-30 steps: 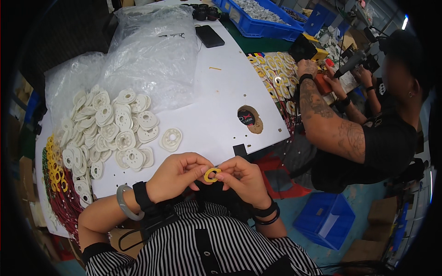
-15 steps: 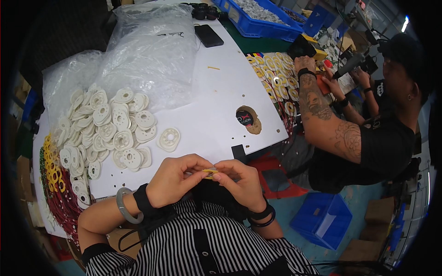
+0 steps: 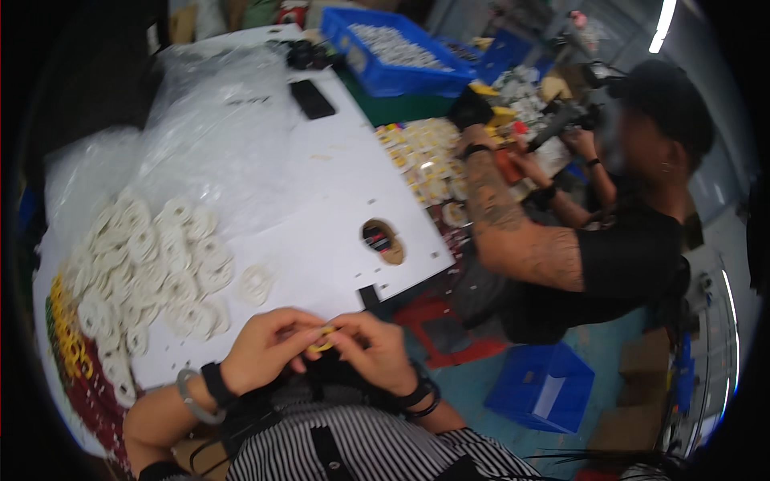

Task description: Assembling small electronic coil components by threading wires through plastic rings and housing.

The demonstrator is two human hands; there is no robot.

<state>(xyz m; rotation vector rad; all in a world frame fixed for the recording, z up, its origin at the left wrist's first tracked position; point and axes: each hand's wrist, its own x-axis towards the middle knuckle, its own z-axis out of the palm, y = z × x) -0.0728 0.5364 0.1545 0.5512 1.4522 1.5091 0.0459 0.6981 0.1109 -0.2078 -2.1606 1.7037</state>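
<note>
Yellow ring [image 3: 324,345] sits pinched between my left hand [image 3: 269,353] and right hand [image 3: 373,353], both equally near it, edge-on.

light: bright overhead, strip lamp [image 3: 664,24] glaring top right | focus: motion blur throughout | edges: fisheye bend, black vignette | white table [image 3: 321,216] slightly washed out

A small yellow ring [image 3: 323,343] sits between the fingers. The table [image 3: 337,200] is white, with white rings [image 3: 144,264] piled at the left and yellow and red ones [image 3: 68,353] along its near-left edge. Near, a black-and-white striped shirt [image 3: 361,449]. Far, a blue bin [image 3: 401,52]; right, a black T-shirt [image 3: 634,256].
</note>
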